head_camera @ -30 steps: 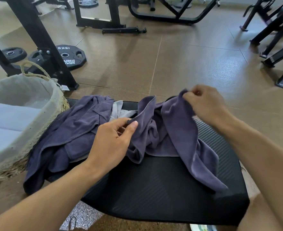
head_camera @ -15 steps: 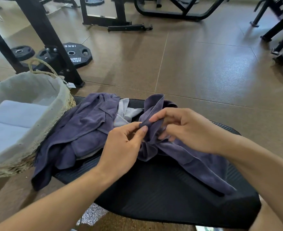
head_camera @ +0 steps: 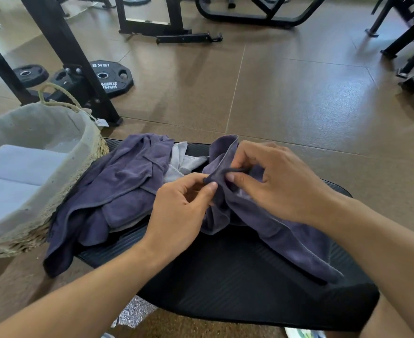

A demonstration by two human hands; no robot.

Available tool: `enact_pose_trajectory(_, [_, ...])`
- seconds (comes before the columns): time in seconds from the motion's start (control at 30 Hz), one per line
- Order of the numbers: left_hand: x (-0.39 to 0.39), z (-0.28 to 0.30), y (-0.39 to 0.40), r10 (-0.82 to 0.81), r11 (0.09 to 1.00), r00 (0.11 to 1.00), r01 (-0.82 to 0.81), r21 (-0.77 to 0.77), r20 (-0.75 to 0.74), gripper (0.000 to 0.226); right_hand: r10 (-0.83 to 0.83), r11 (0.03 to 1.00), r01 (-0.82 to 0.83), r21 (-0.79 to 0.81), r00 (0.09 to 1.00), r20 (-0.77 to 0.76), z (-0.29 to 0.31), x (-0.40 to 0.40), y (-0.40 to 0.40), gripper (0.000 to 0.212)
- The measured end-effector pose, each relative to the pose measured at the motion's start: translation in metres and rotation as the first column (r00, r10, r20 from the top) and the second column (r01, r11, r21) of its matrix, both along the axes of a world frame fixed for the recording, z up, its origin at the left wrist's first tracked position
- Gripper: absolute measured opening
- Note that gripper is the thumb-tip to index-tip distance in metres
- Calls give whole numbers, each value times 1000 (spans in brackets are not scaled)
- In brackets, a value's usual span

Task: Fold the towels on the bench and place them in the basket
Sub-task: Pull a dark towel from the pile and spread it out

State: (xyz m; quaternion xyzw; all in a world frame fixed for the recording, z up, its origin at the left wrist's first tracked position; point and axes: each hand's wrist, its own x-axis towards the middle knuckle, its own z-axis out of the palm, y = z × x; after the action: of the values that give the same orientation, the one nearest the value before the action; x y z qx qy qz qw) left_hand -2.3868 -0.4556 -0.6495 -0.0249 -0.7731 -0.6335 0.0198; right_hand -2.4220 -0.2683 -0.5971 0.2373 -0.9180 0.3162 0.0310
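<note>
— While both hands work at the middle of the frame, which towel do they hold?

— The towel (head_camera: 281,230) on the right half of the bench (head_camera: 237,284). The left hand (head_camera: 181,211) pinches its edge between thumb and forefinger. The right hand (head_camera: 276,184) has its fingers curled around the same edge, just beside the left one, so the two hands almost touch.

— And how does this towel lie?

— It is bunched under the hands, and one long part runs down toward the lower right of the frame, flat on the black pad.

— Is there more cloth on the bench?

— Yes. A second purple towel (head_camera: 108,196) lies crumpled at centre left, and its lower corner hangs over the bench edge. Between the two purple ones a grey cloth (head_camera: 181,159) shows, partly covered.

— Where is the basket (head_camera: 62,132)?

— At the left edge of the frame, touching the crumpled towel. It has a grey lining and a rope handle. Inside it lie two pale folded towels (head_camera: 23,164), one behind the other.

— What stands behind?

— A brown floor (head_camera: 286,93), black machine frames along the top, and weight plates (head_camera: 108,76) at the upper left.
</note>
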Motion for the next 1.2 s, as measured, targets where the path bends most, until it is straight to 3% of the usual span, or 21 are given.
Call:
enact_pose_trajectory(0.17, [2, 8, 2, 0, 1000, 1000, 0, 16, -13, 22, -41, 993, 53, -105, 993, 113, -1, -2, 1, 17])
enact_pose_trajectory(0.3, [5, 12, 4, -24, 999, 999, 25, 40, -26, 24, -38, 993, 56, -104, 985, 166, -4, -4, 2, 7])
enact_pose_trajectory(0.53, [6, 13, 3, -49, 999, 999, 49, 22, -2, 25, -13, 994, 32, -106, 984, 177, -11, -8, 4, 9])
enact_pose_trajectory(0.8, [3, 9, 3, -83, 992, 995, 77, 99, 57, 40, -10, 995, 24, -97, 990, 142, -12, -8, 5, 9])
enact_pose_trajectory(0.97, [5, 10, 4, -105, 994, 994, 103, 44, 23, 18, -4, 996, 13, -83, 993, 115, -12, -8, 5, 9])
enact_pose_trajectory(1.2, [5, 8, 4, -114, 993, 993, 114, 28, 12, 13, 12, 997, -3, -76, 992, 122, -11, -7, 6, 11])
